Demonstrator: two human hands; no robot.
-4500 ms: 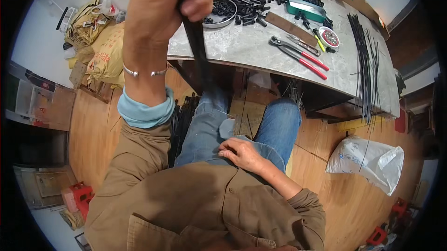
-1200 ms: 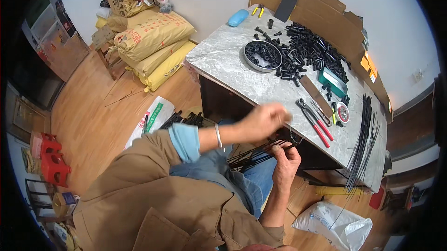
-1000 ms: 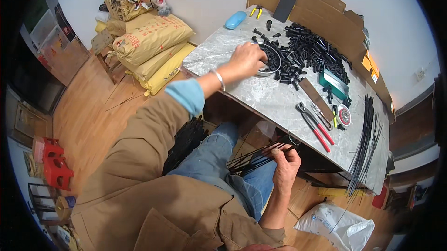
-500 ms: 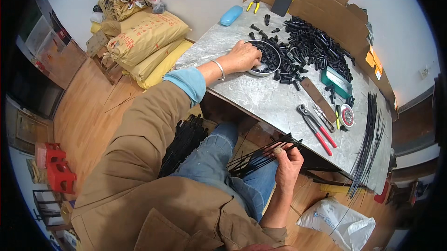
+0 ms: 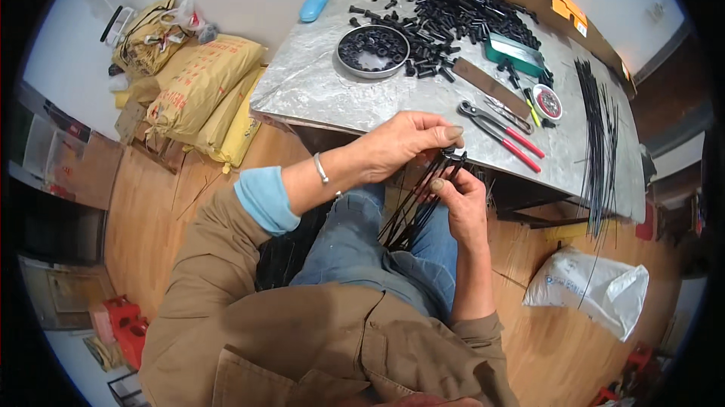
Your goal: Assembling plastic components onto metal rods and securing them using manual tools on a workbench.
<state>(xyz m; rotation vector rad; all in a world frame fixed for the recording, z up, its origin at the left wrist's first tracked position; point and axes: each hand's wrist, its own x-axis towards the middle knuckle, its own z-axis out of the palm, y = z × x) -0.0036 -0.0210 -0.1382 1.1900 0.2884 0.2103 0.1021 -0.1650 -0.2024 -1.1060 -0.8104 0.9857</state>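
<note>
Frame centre, before desk | right hand: grip closed round black wires, apparently bunching their ends | left hand: grip narrow at tips, whether pinching cannot tell

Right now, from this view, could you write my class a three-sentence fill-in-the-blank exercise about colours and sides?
The silvery bracelet is on the person's ____ wrist.
The thin rods in the right hand are coloured ____.
The long pincers on the table have handles coloured ____.
Missing words: left; black; red.

Lettering — tan sack, white bag
</note>
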